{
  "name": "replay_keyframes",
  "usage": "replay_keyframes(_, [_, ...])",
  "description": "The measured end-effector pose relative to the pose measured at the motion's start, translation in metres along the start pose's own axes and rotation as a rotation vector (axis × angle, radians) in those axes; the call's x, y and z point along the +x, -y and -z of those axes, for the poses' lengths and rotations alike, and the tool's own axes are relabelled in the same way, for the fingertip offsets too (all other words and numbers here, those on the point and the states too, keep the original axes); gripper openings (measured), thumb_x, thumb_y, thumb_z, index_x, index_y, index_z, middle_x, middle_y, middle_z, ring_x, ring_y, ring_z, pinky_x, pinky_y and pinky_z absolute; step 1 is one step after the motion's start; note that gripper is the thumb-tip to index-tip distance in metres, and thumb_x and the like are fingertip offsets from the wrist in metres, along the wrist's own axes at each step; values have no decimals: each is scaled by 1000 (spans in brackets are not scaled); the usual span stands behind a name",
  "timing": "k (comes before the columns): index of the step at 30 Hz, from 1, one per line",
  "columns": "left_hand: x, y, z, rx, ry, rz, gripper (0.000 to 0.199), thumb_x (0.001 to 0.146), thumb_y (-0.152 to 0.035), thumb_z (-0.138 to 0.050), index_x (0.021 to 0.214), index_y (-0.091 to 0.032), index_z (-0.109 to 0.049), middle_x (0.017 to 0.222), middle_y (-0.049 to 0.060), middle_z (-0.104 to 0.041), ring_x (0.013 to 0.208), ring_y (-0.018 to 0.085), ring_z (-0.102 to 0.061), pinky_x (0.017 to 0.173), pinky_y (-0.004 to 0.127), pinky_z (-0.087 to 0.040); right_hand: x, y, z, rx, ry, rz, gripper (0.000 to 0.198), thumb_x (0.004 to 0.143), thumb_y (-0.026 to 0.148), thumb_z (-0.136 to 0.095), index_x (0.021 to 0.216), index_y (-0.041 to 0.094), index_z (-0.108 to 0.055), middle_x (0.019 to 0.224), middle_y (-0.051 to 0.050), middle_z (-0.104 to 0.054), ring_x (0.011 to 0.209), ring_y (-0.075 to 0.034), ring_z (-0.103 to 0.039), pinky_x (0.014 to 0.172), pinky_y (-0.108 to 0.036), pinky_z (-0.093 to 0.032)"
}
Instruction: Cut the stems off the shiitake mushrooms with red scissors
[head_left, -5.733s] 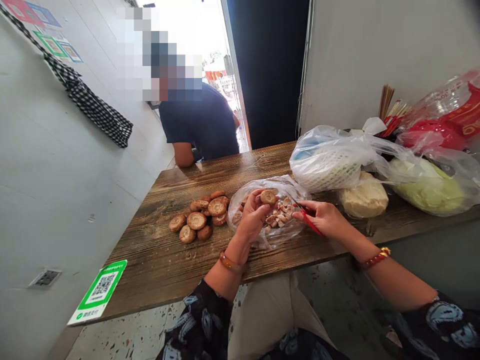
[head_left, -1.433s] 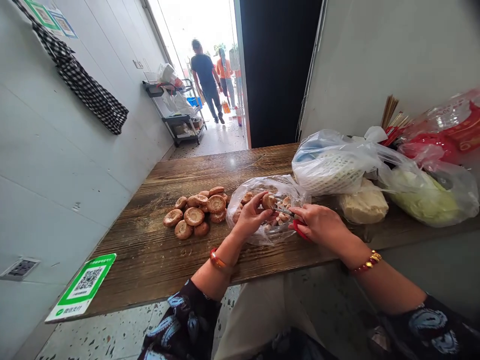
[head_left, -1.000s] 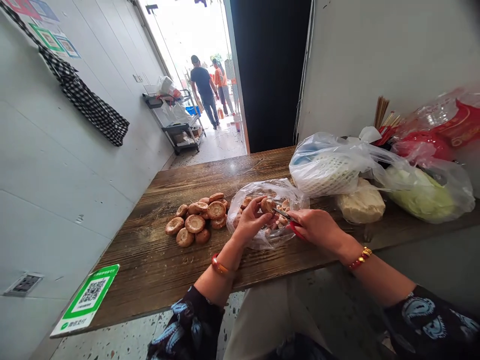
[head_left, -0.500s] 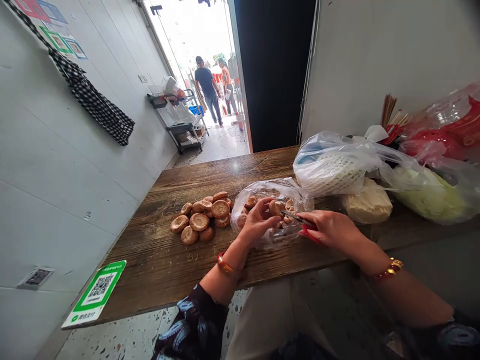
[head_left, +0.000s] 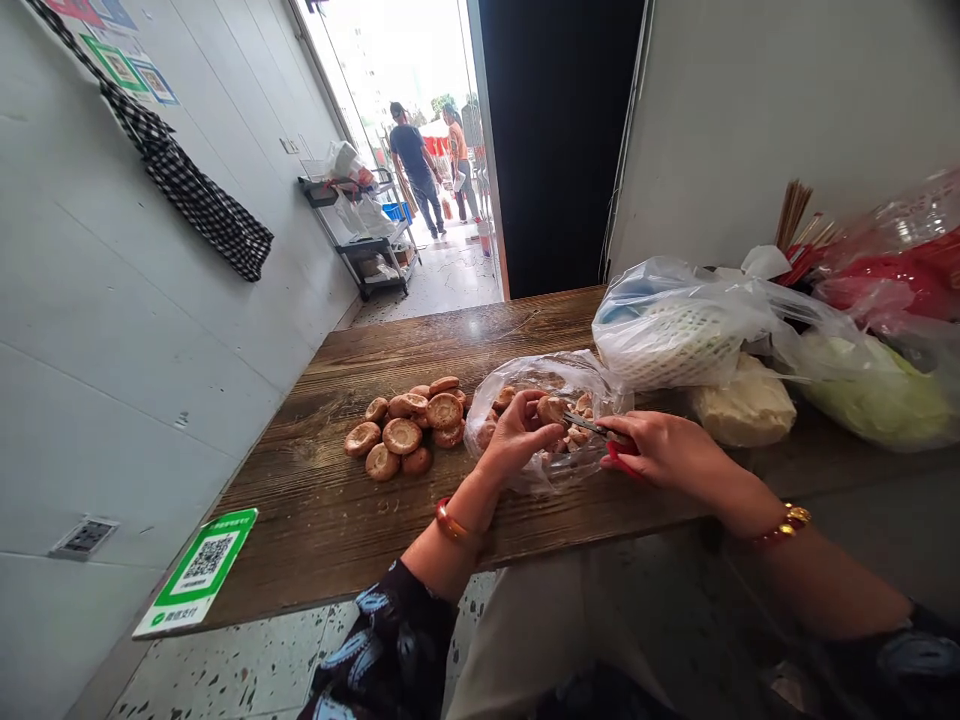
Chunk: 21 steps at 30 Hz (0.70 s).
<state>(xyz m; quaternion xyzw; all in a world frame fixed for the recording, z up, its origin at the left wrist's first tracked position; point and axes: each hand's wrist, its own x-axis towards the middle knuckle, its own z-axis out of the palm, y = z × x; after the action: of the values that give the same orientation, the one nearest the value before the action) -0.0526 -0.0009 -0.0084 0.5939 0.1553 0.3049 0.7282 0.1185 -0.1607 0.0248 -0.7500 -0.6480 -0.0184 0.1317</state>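
Observation:
Between the thumb and fingers of my left hand is a brown mushroom, held over an open clear plastic bag. My right hand is closed around red-handled scissors, whose blades reach to the mushroom's right side. Inside the bag lie more mushrooms and pale cut stems. To the left of the bag, a pile of mushroom caps rests on the wooden table, several with their pale undersides up.
The dark wooden table carries a green QR-code card at its left corner. To the right are a knotted plastic bag, a pale yellowish block and a bagged green vegetable. Beyond stands a cart near the doorway, with two people outside.
The scissors' blades have stayed close to the mushroom, with both hands almost in the same place. The whole view has shifted slightly. The people outside have moved a little.

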Motion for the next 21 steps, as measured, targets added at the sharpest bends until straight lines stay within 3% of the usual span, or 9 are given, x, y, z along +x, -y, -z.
replay_keyframes(4, [1,-2,1,-8,-40,10,55,67,-29,-85,111,-21,-54,99,2,-65,83,15,-66,71,26,-53,-4,-9,1,53,-9,-13,48,85,52,-65,124,23,-68,93,-6,-74,80,-20,-68,65,-27,-45])
replay_keyframes(9, [1,1,-1,-22,-33,-10,72,68,-24,-85,132,-22,-51,108,4,-66,90,16,-65,75,25,-53,-8,-5,3,101,-7,-28,42,89,47,-61,126,27,-68,95,-4,-76,79,-19,-70,62,-26,-44])
replay_keyframes(13, [1,4,1,-17,18,17,75,70,-23,-83,138,-22,-51,117,6,-65,96,18,-65,79,26,-53,-7,3,4,91,28,-21,37,88,44,-62,121,30,-70,91,-3,-77,78,-20,-70,60,-26,-43])
replay_keyframes(21, [1,4,-1,-26,-5,-61,61,70,-21,-82,126,-21,-57,123,7,-62,106,20,-64,91,31,-54,-4,5,4,74,48,-74,38,88,49,-61,119,30,-72,97,-4,-78,85,-22,-71,61,-27,-43])
